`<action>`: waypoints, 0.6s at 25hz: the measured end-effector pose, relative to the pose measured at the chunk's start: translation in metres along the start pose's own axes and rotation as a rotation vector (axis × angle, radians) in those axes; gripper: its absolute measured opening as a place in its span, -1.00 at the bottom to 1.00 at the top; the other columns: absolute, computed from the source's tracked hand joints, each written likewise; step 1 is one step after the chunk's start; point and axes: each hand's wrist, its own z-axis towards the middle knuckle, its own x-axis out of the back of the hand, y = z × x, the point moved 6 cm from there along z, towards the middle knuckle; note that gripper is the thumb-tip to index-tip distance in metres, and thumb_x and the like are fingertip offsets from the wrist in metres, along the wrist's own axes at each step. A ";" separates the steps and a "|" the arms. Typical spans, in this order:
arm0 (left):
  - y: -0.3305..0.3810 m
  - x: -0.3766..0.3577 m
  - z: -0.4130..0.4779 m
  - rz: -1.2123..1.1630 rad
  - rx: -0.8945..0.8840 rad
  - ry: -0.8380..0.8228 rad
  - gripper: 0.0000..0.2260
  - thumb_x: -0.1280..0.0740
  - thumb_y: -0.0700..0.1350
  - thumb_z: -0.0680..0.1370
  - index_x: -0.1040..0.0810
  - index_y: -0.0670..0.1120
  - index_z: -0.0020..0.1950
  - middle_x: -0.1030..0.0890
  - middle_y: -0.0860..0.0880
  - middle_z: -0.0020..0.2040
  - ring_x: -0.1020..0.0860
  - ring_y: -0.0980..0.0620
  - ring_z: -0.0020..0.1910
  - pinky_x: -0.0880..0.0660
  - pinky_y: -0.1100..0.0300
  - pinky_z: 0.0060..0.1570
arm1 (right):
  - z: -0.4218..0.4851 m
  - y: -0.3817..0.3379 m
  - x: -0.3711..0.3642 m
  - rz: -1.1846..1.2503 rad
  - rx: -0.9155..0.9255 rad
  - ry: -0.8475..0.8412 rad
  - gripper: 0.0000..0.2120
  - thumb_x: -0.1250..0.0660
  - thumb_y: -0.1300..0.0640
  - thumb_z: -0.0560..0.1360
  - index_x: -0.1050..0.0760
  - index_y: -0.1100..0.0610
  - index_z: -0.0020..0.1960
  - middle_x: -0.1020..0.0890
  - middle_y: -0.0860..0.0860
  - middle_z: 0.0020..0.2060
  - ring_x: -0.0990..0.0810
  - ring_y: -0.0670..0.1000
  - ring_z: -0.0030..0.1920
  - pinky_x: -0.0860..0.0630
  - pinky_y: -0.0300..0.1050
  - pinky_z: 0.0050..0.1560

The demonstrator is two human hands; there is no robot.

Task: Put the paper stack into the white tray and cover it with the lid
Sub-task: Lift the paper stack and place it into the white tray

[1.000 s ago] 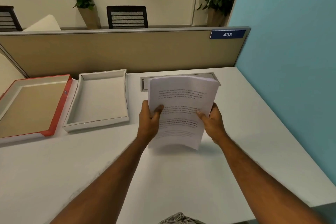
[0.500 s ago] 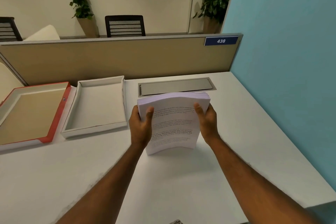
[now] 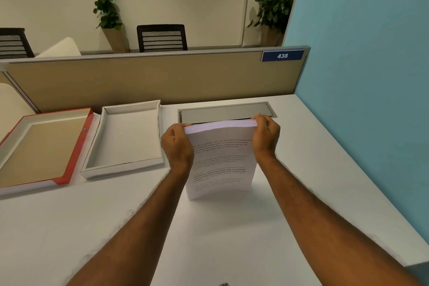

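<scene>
On white desk (image 3: 290, 193), left hand (image 3: 177, 146) and right hand (image 3: 265, 136) both clasping upright paper stack (image 3: 221, 160).

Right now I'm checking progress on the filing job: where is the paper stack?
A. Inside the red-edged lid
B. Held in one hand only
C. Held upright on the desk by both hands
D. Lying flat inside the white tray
C: the paper stack stands on edge on the desk, left hand and right hand gripping its top corners; the white tray holds nothing.

Both forearms are extended forward. The left hand (image 3: 177, 144) and right hand (image 3: 266, 135) are closed on the top corners of the paper stack (image 3: 220, 160), which is held upright between them.
</scene>
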 end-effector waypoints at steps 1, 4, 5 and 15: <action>0.001 -0.001 0.000 0.000 -0.004 0.002 -0.67 -0.05 0.01 0.53 -0.53 0.04 -0.31 -0.56 0.05 -0.35 -0.54 0.09 -0.30 -0.37 0.33 -0.40 | 0.001 -0.001 0.000 -0.006 0.003 -0.007 -0.68 -0.14 0.00 0.50 -0.52 0.00 -0.36 -0.59 -0.01 -0.41 -0.57 -0.02 -0.36 -0.42 -0.24 -0.40; 0.000 0.000 -0.001 -0.063 0.000 0.012 -0.59 -0.01 0.13 0.57 -0.56 0.04 -0.28 -0.58 0.08 -0.36 -0.58 0.09 -0.33 -0.41 0.42 -0.46 | 0.000 0.000 0.001 -0.018 0.023 -0.020 -0.59 -0.09 -0.11 0.57 -0.55 -0.06 -0.35 -0.61 -0.11 -0.43 -0.61 -0.06 -0.39 -0.49 -0.27 -0.42; -0.003 0.001 -0.004 -0.099 -0.016 0.001 -0.55 0.01 0.20 0.58 -0.56 0.05 -0.25 -0.60 0.10 -0.36 -0.60 0.13 -0.33 -0.42 0.44 -0.45 | -0.002 0.003 0.002 0.001 0.016 -0.030 -0.55 -0.05 -0.18 0.57 -0.57 -0.09 -0.33 -0.62 -0.12 -0.43 -0.63 -0.07 -0.39 -0.52 -0.28 -0.41; -0.113 0.016 -0.050 0.146 -0.133 -0.376 -0.83 -0.05 0.24 0.60 -0.26 0.32 0.17 -0.51 0.27 0.09 -0.55 0.27 0.06 -0.53 0.45 -0.18 | -0.056 0.112 0.023 -0.193 0.136 -0.294 -0.89 -0.12 -0.15 0.56 -0.38 -0.24 0.04 -0.63 -0.25 -0.09 -0.65 -0.22 -0.12 -0.57 -0.28 -0.23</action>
